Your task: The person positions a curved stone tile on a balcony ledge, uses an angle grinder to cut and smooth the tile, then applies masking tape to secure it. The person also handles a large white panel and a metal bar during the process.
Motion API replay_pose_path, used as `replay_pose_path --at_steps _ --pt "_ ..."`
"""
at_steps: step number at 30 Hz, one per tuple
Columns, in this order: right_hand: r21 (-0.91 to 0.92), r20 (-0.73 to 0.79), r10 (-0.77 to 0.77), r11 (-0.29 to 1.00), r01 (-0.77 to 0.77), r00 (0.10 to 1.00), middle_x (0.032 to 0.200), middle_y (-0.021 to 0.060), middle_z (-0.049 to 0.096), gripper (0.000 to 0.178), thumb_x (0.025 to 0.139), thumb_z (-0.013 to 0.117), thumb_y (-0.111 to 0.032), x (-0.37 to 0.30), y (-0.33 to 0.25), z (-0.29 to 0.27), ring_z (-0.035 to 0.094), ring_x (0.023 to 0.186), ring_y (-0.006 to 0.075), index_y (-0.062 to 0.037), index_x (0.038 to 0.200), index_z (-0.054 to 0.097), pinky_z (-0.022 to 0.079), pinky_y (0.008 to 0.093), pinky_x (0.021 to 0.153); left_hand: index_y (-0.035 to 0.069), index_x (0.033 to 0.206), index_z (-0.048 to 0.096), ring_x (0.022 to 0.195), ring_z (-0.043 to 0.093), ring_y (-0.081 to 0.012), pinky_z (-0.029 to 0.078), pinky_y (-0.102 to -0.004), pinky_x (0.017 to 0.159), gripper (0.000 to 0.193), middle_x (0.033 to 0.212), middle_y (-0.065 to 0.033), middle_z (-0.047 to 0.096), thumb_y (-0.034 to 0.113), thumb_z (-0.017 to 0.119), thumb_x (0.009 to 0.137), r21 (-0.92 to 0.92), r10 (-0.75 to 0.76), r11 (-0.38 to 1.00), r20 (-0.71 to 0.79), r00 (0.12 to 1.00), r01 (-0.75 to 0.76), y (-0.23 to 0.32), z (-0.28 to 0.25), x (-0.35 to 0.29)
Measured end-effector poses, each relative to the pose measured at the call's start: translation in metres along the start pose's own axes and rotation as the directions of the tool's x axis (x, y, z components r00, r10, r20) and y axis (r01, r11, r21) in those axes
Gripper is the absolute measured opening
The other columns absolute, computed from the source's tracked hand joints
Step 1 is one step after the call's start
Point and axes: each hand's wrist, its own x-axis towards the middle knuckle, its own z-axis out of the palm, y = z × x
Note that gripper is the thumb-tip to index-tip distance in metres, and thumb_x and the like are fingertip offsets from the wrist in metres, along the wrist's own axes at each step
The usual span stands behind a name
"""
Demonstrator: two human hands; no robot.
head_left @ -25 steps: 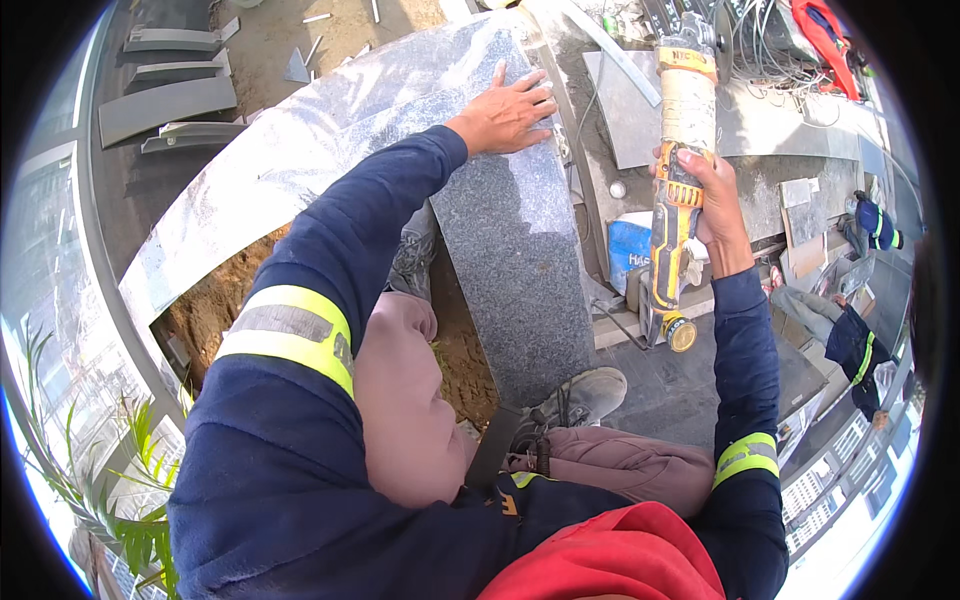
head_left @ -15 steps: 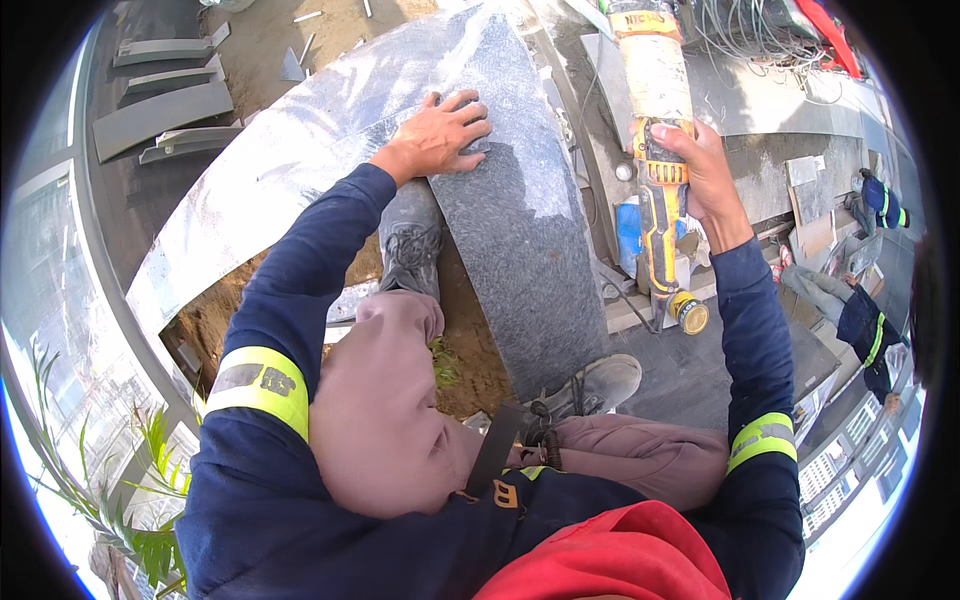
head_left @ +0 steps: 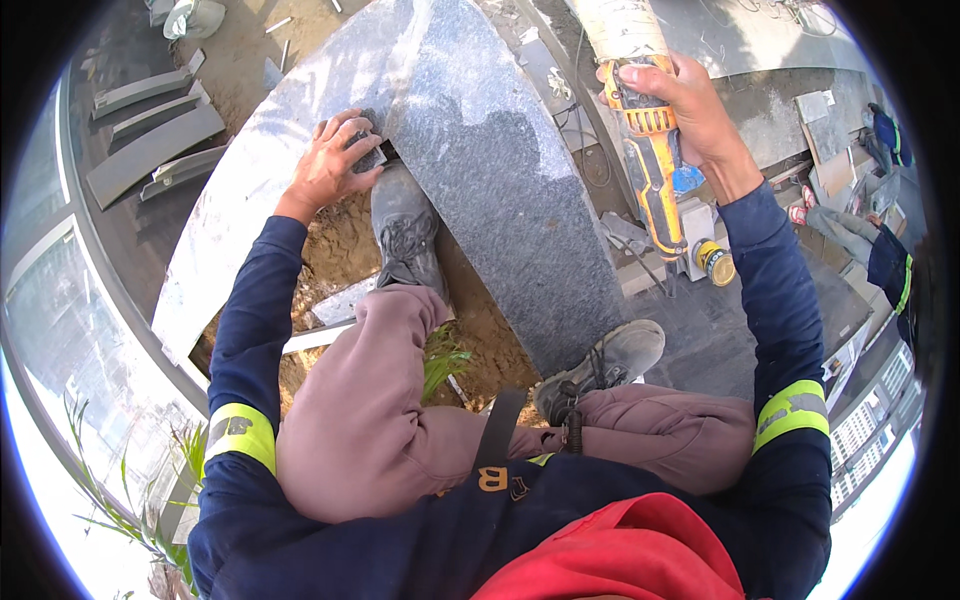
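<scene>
In my right hand (head_left: 695,110) is a yellow-and-black angle grinder (head_left: 652,165), its barrel wrapped in dirty whitish tape. The grinder's far end runs out of view at the top. My left hand (head_left: 335,165) curls around a small dark block (head_left: 370,142) at the inner edge of the pale stone slab (head_left: 270,140), just beyond my left shoe (head_left: 408,235). A speckled grey stone slab (head_left: 510,220) stretches from there toward my right shoe (head_left: 625,355). Close to the grinder's lower end shows a round yellow tin-like thing (head_left: 713,262); whether it touches the tool I cannot tell.
Brown soil with a green plant (head_left: 440,360) lies between the slabs and my legs. Curved grey stone strips (head_left: 155,155) are laid out at the far left, near a whitish bucket (head_left: 193,18). Two people (head_left: 885,265) are at the right edge. Leaves (head_left: 150,520) stand at lower left.
My left hand has moved left and nearer from lying spread on the slab, and now grips the dark block. My right hand and the grinder have shifted slightly farther away and left.
</scene>
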Motion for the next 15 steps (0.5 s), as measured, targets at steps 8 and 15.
replay_pose_path --at_steps 8,15 --pt "0.015 0.014 0.049 0.999 -0.049 0.999 0.112 0.0161 0.072 0.049 0.093 0.070 -0.027 0.009 -0.004 0.006 0.073 0.095 0.0201 0.0088 0.125 0.060 0.062 0.0318 0.077 0.018 0.162 0.029 0.150 0.033 -0.0362 0.037 -0.0569 0.116 0.114 0.162 -0.0110 0.035 0.055 0.088 0.071 0.043 -0.351 0.932 -0.130 0.927 0.359 0.000 0.006 -0.020" --pt "0.045 -0.028 0.083 0.996 -0.081 0.996 0.109 0.0168 0.072 0.050 0.093 0.067 -0.028 -0.001 -0.012 0.017 0.072 0.085 0.0191 0.0086 0.126 0.060 0.061 0.0300 0.070 0.001 0.157 0.031 0.133 0.047 -0.0383 0.035 -0.0508 0.115 0.125 0.145 -0.0206 0.047 0.059 0.089 0.063 0.119 -0.514 0.851 -0.005 0.858 0.511 0.001 0.009 -0.040"
